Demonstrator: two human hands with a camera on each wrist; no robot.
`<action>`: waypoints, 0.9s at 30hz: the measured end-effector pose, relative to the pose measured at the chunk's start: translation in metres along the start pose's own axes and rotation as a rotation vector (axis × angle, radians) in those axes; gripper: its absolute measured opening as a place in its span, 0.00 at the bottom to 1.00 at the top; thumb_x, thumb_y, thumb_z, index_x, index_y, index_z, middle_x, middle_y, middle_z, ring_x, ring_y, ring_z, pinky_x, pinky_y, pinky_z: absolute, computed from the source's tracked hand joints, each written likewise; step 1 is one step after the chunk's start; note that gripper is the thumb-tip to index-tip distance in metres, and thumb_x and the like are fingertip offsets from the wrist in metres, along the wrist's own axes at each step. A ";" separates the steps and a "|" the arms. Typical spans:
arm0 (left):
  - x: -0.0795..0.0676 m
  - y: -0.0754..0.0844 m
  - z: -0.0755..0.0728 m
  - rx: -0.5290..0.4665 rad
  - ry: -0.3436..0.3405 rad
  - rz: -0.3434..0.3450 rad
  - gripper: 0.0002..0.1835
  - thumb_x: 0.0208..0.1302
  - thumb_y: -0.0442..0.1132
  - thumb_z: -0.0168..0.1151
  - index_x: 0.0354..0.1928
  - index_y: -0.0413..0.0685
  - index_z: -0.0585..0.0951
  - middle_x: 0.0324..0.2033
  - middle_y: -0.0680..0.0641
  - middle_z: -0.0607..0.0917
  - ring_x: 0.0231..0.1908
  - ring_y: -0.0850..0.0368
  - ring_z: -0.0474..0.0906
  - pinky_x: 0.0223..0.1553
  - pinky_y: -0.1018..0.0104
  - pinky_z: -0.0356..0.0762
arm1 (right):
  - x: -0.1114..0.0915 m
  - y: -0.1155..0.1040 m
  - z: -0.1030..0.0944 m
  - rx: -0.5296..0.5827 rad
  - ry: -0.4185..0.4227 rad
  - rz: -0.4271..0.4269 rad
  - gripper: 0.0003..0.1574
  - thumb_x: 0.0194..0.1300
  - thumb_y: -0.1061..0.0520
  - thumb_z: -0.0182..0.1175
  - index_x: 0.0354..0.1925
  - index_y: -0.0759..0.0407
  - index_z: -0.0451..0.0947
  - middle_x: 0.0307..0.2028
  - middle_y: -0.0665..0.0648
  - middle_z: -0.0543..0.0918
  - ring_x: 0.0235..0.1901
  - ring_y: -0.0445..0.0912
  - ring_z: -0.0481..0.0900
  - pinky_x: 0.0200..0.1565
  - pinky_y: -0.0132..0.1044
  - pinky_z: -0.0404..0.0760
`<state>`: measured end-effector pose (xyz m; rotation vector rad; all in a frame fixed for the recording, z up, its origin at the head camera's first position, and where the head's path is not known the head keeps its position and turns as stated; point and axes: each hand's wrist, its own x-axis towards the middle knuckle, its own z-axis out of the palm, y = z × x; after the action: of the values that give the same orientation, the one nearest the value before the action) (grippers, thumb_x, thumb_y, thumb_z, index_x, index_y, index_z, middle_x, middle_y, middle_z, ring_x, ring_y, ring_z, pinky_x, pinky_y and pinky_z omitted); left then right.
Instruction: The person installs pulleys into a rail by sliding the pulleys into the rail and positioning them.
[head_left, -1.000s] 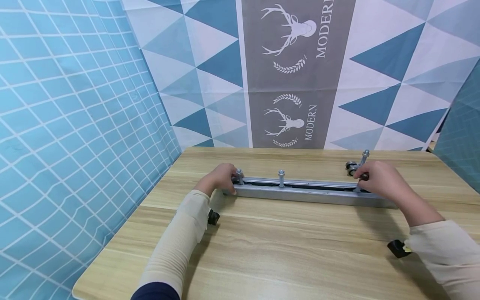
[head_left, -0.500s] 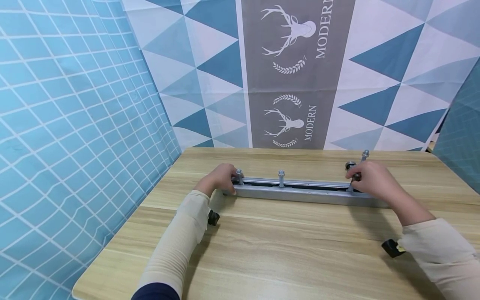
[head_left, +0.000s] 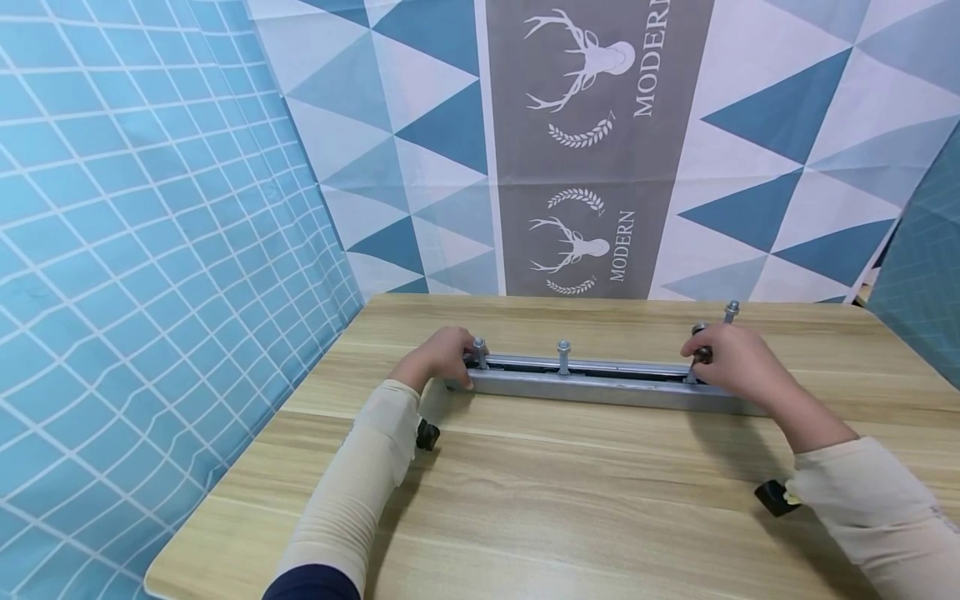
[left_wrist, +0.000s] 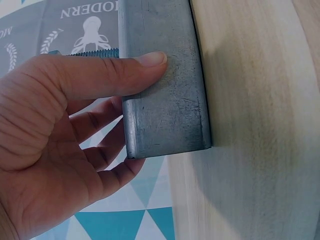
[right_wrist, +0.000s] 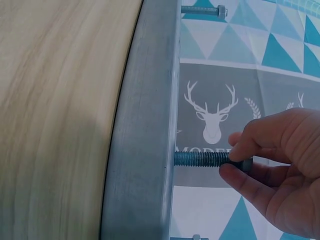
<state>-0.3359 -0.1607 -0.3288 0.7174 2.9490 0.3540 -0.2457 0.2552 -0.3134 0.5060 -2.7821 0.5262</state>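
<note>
A grey metal channel rail (head_left: 600,389) lies across the table, its slot facing up. My left hand (head_left: 444,354) grips the rail's left end; in the left wrist view the thumb presses the side wall and the fingers pass behind. Beside that hand a bolt (head_left: 480,352) stands in the slot, and another bolt (head_left: 563,357) stands further right. Near the right end, my right hand (head_left: 738,360) pinches the top of a threaded bolt (right_wrist: 200,159) between thumb and fingers. That bolt sticks up out of the slot. The arm hides the rail's right end.
Behind the right hand, a further bolt (head_left: 731,312) rises near a small wheel (head_left: 699,328), mostly hidden. The wood-grain table (head_left: 525,500) meets a patterned cloth (head_left: 585,167) at the back and a blue checked cloth (head_left: 150,250) at the left.
The right hand has moved left along the rail, and the pinched bolt has shifted left with it. The left hand and the other two bolts in the slot stay put.
</note>
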 end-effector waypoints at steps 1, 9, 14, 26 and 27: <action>0.000 0.000 0.000 0.001 0.000 0.002 0.24 0.36 0.34 0.82 0.41 0.44 0.85 0.36 0.50 0.82 0.37 0.55 0.75 0.44 0.60 0.76 | 0.000 0.000 0.000 0.003 -0.001 0.000 0.11 0.51 0.70 0.63 0.36 0.69 0.85 0.31 0.61 0.85 0.26 0.47 0.75 0.29 0.44 0.74; 0.000 0.000 0.000 0.006 -0.002 0.004 0.22 0.36 0.34 0.82 0.39 0.44 0.84 0.35 0.50 0.81 0.36 0.55 0.74 0.42 0.60 0.76 | 0.001 -0.005 0.002 0.010 0.009 -0.018 0.11 0.51 0.70 0.62 0.36 0.69 0.85 0.33 0.63 0.85 0.27 0.47 0.77 0.29 0.44 0.76; 0.001 0.001 0.000 0.004 0.002 0.000 0.22 0.36 0.34 0.82 0.39 0.44 0.85 0.35 0.50 0.81 0.36 0.55 0.74 0.42 0.60 0.76 | 0.003 -0.009 0.004 0.023 0.020 -0.026 0.11 0.51 0.71 0.62 0.36 0.69 0.85 0.33 0.64 0.85 0.28 0.48 0.77 0.30 0.46 0.77; -0.001 0.001 0.000 0.000 -0.003 -0.009 0.24 0.37 0.34 0.82 0.42 0.44 0.85 0.37 0.50 0.82 0.37 0.55 0.75 0.44 0.60 0.77 | 0.006 -0.016 0.008 0.026 0.012 -0.055 0.12 0.52 0.71 0.62 0.38 0.69 0.85 0.36 0.65 0.85 0.30 0.49 0.78 0.32 0.48 0.77; -0.001 0.001 0.000 0.000 -0.003 -0.010 0.24 0.37 0.34 0.82 0.42 0.44 0.85 0.37 0.50 0.82 0.37 0.55 0.76 0.44 0.60 0.77 | 0.006 -0.017 0.008 0.024 0.012 -0.061 0.13 0.52 0.71 0.63 0.38 0.69 0.85 0.36 0.65 0.85 0.30 0.49 0.78 0.32 0.48 0.77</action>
<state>-0.3352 -0.1606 -0.3282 0.7022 2.9488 0.3525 -0.2463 0.2352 -0.3138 0.5891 -2.7418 0.5480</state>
